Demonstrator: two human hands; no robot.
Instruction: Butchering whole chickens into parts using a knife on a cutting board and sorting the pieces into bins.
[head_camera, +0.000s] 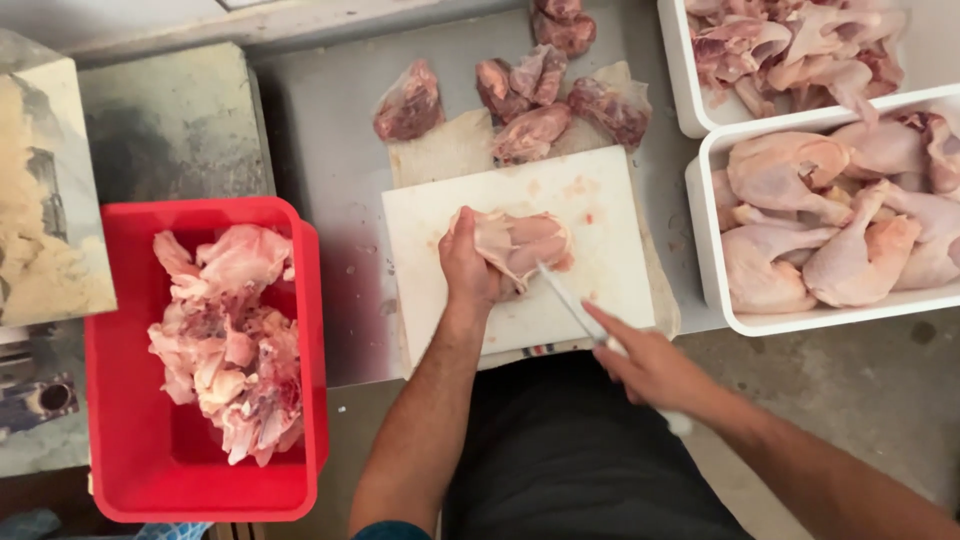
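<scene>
Scraps of raw chicken carcass (225, 340), pale pink and ragged with bits of bone, fill the red plastic crate (125, 470) at your far left, just off the edge of the grey metal table (330, 150). To its right lies the white cutting board (600, 270), smooth and smeared with faint pink, resting on a beige cloth that shows around its edges.

Your left hand (468, 268) is curled tightly over the near-left end of the chicken piece (525, 242), fingers wrapped around and pinning it to the board. The piece is glossy and soft, its long axis running left to right, so most of the meat lies to the right of your gripping fingers. Your right hand (650, 368) is closed around the handle of a knife (568, 298), forefinger laid along it; the thin blade slants up and left, with its tip touching the near side of the chicken. Your left hand is nearer the meat.

Beyond the board, darker trimmed chicken pieces (530, 95) lie on the table. At far right, two white tubs (705, 220) hold plump, smooth-skinned chicken legs (830, 230).
</scene>
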